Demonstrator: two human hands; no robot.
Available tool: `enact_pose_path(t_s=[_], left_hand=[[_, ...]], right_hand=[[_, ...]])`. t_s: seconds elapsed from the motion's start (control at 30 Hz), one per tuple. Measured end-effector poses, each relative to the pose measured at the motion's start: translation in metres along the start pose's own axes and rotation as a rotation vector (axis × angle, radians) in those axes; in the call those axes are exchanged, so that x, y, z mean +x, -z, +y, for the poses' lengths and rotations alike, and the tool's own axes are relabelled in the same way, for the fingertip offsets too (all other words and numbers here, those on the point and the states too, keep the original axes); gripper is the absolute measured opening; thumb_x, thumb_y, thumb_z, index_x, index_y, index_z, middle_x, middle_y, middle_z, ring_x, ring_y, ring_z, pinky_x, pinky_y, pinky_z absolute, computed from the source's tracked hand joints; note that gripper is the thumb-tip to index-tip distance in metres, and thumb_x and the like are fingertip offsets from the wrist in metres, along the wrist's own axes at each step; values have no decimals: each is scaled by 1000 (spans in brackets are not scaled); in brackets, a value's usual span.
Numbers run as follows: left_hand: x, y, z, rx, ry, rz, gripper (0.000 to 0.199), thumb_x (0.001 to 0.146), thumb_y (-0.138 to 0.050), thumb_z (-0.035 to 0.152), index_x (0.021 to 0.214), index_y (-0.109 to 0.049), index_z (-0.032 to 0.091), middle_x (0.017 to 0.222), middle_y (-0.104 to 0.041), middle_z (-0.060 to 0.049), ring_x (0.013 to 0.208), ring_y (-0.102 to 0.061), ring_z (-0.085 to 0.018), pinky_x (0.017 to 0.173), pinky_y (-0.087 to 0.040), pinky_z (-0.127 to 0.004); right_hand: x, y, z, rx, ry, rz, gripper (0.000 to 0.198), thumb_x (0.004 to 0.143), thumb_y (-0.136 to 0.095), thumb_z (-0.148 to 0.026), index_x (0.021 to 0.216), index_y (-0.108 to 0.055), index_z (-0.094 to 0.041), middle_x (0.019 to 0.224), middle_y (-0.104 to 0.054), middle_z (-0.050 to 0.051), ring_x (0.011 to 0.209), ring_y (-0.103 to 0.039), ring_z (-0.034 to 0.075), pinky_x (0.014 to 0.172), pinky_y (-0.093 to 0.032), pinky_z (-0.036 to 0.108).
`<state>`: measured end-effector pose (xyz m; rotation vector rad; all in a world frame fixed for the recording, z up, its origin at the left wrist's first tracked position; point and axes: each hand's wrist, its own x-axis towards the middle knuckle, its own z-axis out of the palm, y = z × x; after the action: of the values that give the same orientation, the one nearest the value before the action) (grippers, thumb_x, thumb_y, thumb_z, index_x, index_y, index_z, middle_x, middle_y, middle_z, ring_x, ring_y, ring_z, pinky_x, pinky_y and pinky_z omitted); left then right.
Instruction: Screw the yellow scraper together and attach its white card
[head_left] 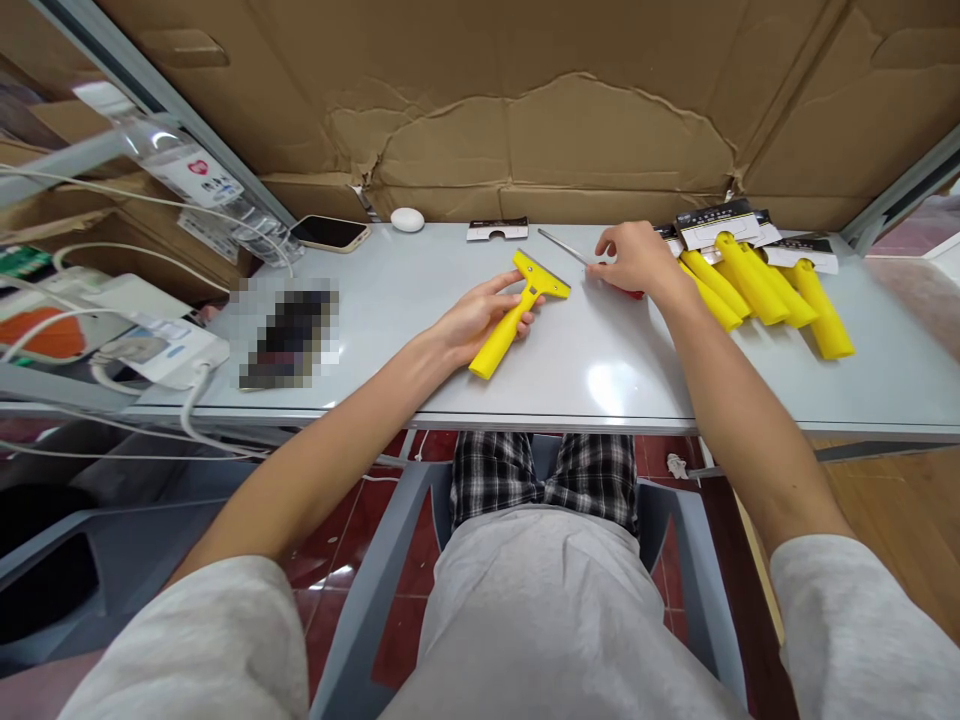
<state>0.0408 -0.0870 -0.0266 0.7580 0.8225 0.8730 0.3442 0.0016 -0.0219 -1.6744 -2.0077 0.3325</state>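
In my left hand (491,318) lies a yellow scraper (501,335), its wide head with a metal blade edge pointing away from me and to the right. The fingers wrap around its neck and handle from below. My right hand (631,258) is curled over a screwdriver (561,245) on the tabletop. The screwdriver's metal shaft points to the far left, and a bit of its red handle shows under the palm; the rest of the handle is hidden by the hand.
Several yellow scrapers (765,285) with black-and-white card sleeves lie heaped at the right. A loose card sleeve (497,230) and a white oval object (407,219) sit along the back, near a phone (330,233). A bottle (195,180) and white cables stand left. Cardboard (525,100) walls the back.
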Motion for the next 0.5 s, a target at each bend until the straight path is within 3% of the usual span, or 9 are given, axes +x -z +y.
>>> enact_pose_path(t_s=[0.13,0.3,0.4,0.5], left_hand=[[5,3,-3,-56,-6,16,67,106,-63,1,170,-55,20,111,-84,-12,72,-69,-13,67,-58,-23],[3,1,-1,-50,-2,26,69,104,-60,1,171,-54,18,110,-83,-13,70,-66,-13,64,-56,-22],[0,-2,1,-42,1,34,69,104,-58,1,171,-54,19,111,-82,-13,69,-66,-13,64,-56,-21],[-1,-4,1,-56,9,50,73,103,-60,0,173,-55,20,110,-82,-13,68,-66,-13,63,-55,-21]], right_hand=[[2,2,9,-90,-151,-90,65,76,-110,-40,131,-87,-16,115,-77,14,136,-72,30,132,-62,47],[-8,13,-6,-136,-209,-180,64,83,-106,-39,139,-83,-16,134,-79,14,145,-73,29,138,-59,45],[-13,24,-13,-47,-139,-106,56,89,-100,-44,135,-81,-17,126,-81,14,140,-73,30,135,-60,51],[-15,35,-18,192,-86,107,46,90,-96,-46,121,-77,-17,118,-82,11,117,-76,22,122,-64,47]])
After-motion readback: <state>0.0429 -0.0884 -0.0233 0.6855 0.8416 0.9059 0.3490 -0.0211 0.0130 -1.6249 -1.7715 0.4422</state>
